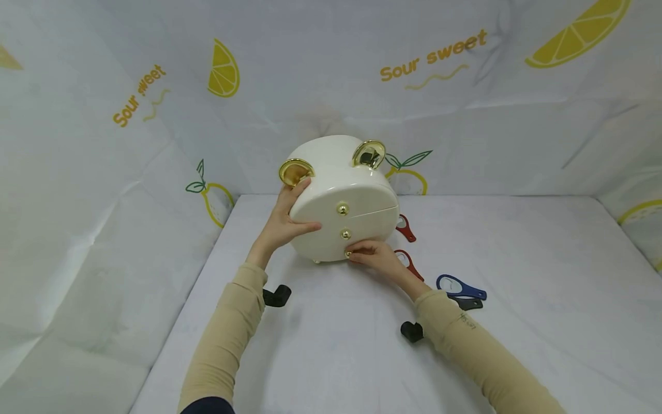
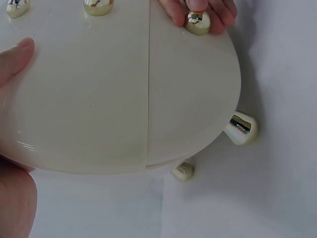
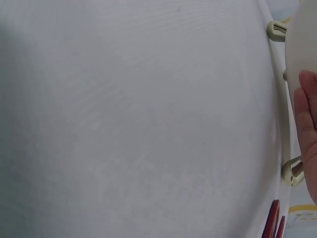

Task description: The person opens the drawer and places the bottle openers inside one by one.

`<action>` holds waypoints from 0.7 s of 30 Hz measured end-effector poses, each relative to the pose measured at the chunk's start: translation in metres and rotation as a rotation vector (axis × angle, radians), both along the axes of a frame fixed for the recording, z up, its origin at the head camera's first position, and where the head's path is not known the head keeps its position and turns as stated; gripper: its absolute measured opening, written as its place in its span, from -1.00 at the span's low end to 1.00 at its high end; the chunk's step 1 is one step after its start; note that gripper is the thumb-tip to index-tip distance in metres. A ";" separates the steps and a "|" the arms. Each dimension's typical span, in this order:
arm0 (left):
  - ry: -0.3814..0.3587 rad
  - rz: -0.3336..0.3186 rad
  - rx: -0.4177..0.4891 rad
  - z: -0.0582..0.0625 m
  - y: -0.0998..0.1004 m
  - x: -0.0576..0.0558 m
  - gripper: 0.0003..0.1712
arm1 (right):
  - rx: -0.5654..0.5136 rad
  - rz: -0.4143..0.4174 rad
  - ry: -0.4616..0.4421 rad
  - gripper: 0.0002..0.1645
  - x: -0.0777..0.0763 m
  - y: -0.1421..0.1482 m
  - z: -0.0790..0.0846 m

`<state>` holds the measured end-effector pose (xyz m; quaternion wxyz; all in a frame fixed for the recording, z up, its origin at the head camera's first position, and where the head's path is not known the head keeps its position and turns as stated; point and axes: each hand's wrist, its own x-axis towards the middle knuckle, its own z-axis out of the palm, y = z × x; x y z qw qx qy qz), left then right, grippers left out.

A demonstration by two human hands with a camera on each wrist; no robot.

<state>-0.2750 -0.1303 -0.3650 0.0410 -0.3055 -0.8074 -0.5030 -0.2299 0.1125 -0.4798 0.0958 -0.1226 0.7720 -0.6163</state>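
A glossy white rounded drawer box [image 1: 367, 195] with gold ear-shaped rings [image 1: 296, 171] on top and gold knobs down its front stands on the table. My left hand [image 1: 283, 223] grips its left side, thumb across the front face and fingers by the left ear. With its fingertips, my right hand [image 1: 380, 259] pinches the lowest gold knob [image 2: 197, 24]. The lower drawer front [image 2: 193, 89] sits below a thin seam in the left wrist view, and small gold-and-white feet [image 2: 241, 129] show under the box.
To the right of the box lie two red-handled round pieces [image 1: 408, 265], like magnifying glasses, partly hidden. Closer to the right forearm are a blue one [image 1: 462, 287] and a dark one [image 1: 469, 303]. A lemon-printed white cloth wall [image 1: 320, 69] rises behind the box.
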 end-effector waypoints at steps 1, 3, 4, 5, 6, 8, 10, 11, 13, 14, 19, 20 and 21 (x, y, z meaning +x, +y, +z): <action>0.012 0.001 -0.002 -0.003 -0.001 -0.003 0.10 | -0.007 -0.006 -0.011 -0.64 0.000 0.000 0.000; 0.035 -0.001 -0.009 -0.006 -0.002 -0.005 0.09 | -0.006 -0.008 -0.019 -0.63 0.001 -0.001 0.001; 0.043 -0.004 -0.011 -0.007 -0.003 -0.006 0.10 | -0.013 -0.008 -0.027 -0.62 0.001 -0.001 0.001; 0.048 -0.007 -0.012 -0.008 -0.003 -0.007 0.09 | -0.018 -0.007 -0.035 -0.62 0.001 -0.001 0.002; 0.050 -0.007 -0.013 -0.008 -0.003 -0.007 0.09 | -0.015 -0.008 -0.044 -0.62 0.001 -0.001 0.003; 0.054 -0.006 -0.016 -0.009 -0.002 -0.007 0.09 | -0.006 -0.009 -0.048 -0.63 0.005 0.000 0.010; 0.051 -0.003 -0.016 -0.005 -0.001 -0.004 0.09 | 0.000 -0.007 -0.037 -0.64 0.008 0.001 0.014; 0.044 -0.001 -0.017 -0.001 0.001 0.000 0.08 | 0.013 0.000 -0.019 -0.65 0.009 0.001 0.014; 0.031 0.001 -0.018 0.006 0.003 0.007 0.06 | 0.036 0.009 0.004 -0.67 0.015 0.002 0.022; 0.025 0.001 -0.017 0.010 0.004 0.010 0.05 | 0.042 0.012 0.007 -0.68 0.017 0.002 0.022; 0.020 0.006 -0.028 0.018 0.004 0.017 0.02 | 0.045 0.019 -0.013 -0.69 0.023 0.003 0.017; 0.022 0.008 -0.028 0.018 0.004 0.017 0.02 | 0.036 0.021 -0.016 -0.69 0.024 0.003 0.013; 0.022 0.011 -0.028 0.018 0.004 0.017 0.02 | 0.026 0.023 -0.018 -0.68 0.024 0.003 0.009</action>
